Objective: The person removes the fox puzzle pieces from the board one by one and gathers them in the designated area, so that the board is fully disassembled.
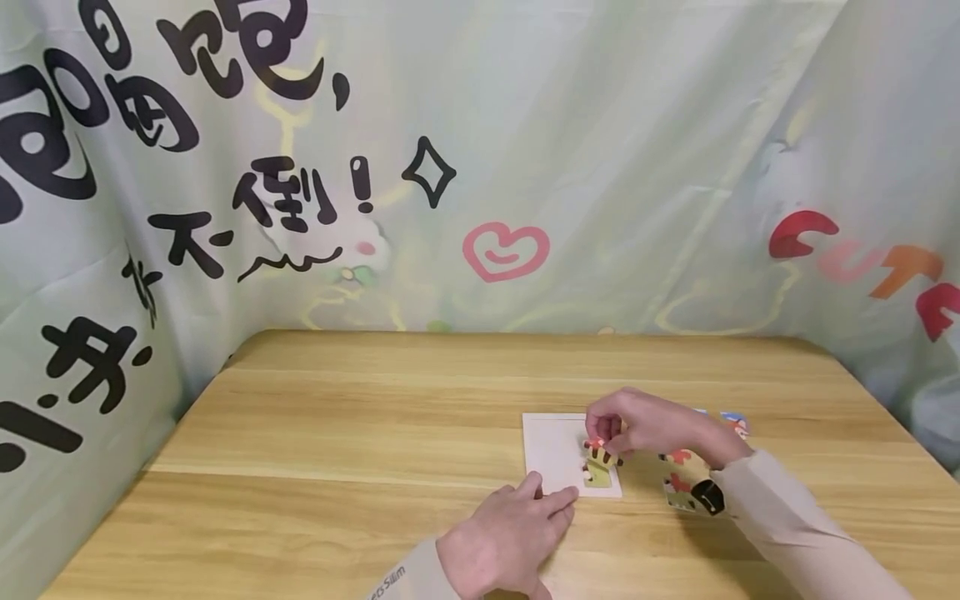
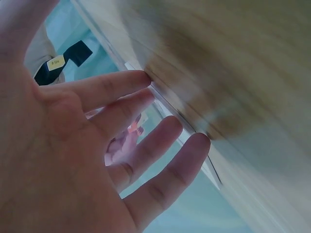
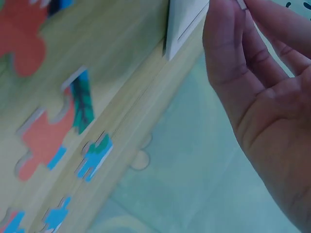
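Observation:
A white puzzle board (image 1: 551, 450) lies flat on the table. My right hand (image 1: 645, 423) pinches a yellow and red jigsaw piece (image 1: 602, 455) between thumb and fingertips, close over the board's right part. Just below it, another yellowish jigsaw piece (image 1: 597, 477) lies in the board's lower right corner, partly overlapped by the held one. My left hand (image 1: 510, 529) has its fingers spread, with fingertips at the board's near edge. In the right wrist view only a thin edge of the held piece (image 3: 241, 4) shows at the top.
Right of the board, several loose jigsaw pieces lie on the wooden table (image 1: 337, 433), among them a red one (image 3: 48, 141) and a blue and green one (image 3: 95, 156). The right forearm partly covers them. A printed curtain (image 1: 600, 167) hangs behind the table.

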`<action>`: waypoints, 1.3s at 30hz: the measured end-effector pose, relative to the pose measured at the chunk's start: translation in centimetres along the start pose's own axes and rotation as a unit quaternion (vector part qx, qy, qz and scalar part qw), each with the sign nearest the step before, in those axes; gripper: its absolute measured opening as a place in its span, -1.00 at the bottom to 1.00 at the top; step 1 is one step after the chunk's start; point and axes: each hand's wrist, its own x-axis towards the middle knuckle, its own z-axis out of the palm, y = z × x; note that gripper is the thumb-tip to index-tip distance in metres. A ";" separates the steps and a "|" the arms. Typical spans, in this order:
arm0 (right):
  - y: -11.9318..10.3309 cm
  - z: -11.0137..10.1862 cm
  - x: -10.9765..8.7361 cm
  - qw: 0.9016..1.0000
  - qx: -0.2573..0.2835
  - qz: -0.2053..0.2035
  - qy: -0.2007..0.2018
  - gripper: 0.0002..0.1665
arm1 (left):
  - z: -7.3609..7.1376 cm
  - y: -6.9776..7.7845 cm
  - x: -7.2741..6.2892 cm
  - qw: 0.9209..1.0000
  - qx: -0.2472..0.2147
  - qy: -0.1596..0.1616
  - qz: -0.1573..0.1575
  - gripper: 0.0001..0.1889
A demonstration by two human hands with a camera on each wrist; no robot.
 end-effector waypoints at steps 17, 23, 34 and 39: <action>1.3 -1.4 -4.4 1.000 0.004 0.015 0.024 -0.72 | -0.2 0.0 0.1 1.000 0.000 -0.005 -0.011 0.10; 2.2 -1.5 -6.5 0.999 0.006 0.021 0.039 -0.69 | -0.1 0.1 0.0 1.000 -0.001 -0.005 -0.009 0.10; 3.3 -1.9 -9.6 0.999 0.016 0.004 0.040 -0.63 | -0.2 0.0 -0.1 1.000 0.004 -0.006 -0.007 0.09; 4.1 -1.6 -10.8 0.999 0.005 -0.021 0.040 -0.58 | -0.3 0.0 -0.1 1.000 0.007 -0.003 -0.002 0.09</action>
